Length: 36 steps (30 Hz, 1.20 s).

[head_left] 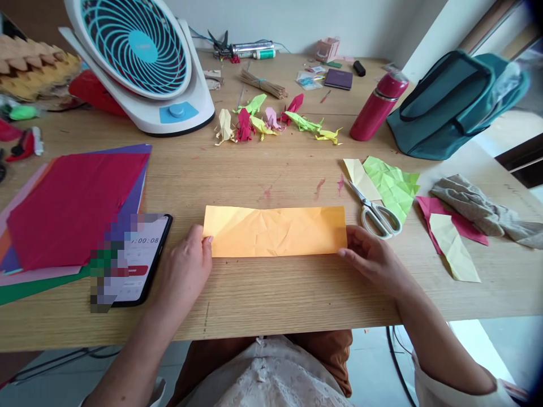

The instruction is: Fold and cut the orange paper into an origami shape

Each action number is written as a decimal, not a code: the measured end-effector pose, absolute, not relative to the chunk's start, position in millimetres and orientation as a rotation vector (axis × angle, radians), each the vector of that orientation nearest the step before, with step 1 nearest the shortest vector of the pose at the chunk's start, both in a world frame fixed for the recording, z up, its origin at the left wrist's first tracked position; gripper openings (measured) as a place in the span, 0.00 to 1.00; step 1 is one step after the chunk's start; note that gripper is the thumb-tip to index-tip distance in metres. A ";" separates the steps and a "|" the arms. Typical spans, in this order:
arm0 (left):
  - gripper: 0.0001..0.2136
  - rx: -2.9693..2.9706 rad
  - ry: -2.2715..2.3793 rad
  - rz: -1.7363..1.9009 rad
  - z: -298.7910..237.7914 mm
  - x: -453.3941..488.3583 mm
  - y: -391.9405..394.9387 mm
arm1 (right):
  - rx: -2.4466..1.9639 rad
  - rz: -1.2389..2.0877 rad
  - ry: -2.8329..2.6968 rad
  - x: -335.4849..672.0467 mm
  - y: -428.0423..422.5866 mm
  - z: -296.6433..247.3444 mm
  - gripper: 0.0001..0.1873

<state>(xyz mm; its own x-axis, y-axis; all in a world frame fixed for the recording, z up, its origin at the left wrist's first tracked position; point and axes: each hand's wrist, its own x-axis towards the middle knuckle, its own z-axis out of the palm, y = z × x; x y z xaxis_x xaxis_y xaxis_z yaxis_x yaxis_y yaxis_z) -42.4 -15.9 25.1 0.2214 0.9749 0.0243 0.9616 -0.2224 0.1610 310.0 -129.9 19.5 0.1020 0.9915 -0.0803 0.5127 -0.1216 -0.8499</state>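
A long orange strip of paper (275, 232) with crease lines lies across the middle of my view, over the wooden table. At its left end, my left hand (193, 257) pinches the edge between thumb and fingers. My right hand (369, 254) has its thumb and fingers closed on the strip's right end, at the lower corner. White-handled scissors (375, 212) rest just beyond my right hand, their blades partly over a cream paper piece (360, 178) and beside a crumpled green sheet (392, 186). A phone (144, 265) lies left of my left hand.
Coloured paper sheets (76, 209) are stacked at the left. A fan (169, 107) stands behind them, with several folded paper figures (263, 121) to its right. A red bottle (377, 107), a teal bag (445, 107) and a grey cloth (479, 200) occupy the right side.
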 end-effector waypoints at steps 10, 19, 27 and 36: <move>0.08 2.019 1.423 0.771 17.1 -50.1 1.3 | -1.408 0.308 -1.775 307.9 -138.6 19.9 0.02; 0.34 2.112 1.506 0.926 4.6 -53.9 -6.8 | -1.225 -0.301 -2.292 286.7 -155.9 20.8 0.16; 0.39 2.857 0.790 0.429 22.8 -23.5 -50.7 | -1.326 -0.409 -2.231 233.4 -142.7 39.6 0.11; 0.23 2.555 0.634 0.458 14.4 -23.9 -18.6 | -1.318 -0.227 -2.321 250.6 -152.2 46.6 0.25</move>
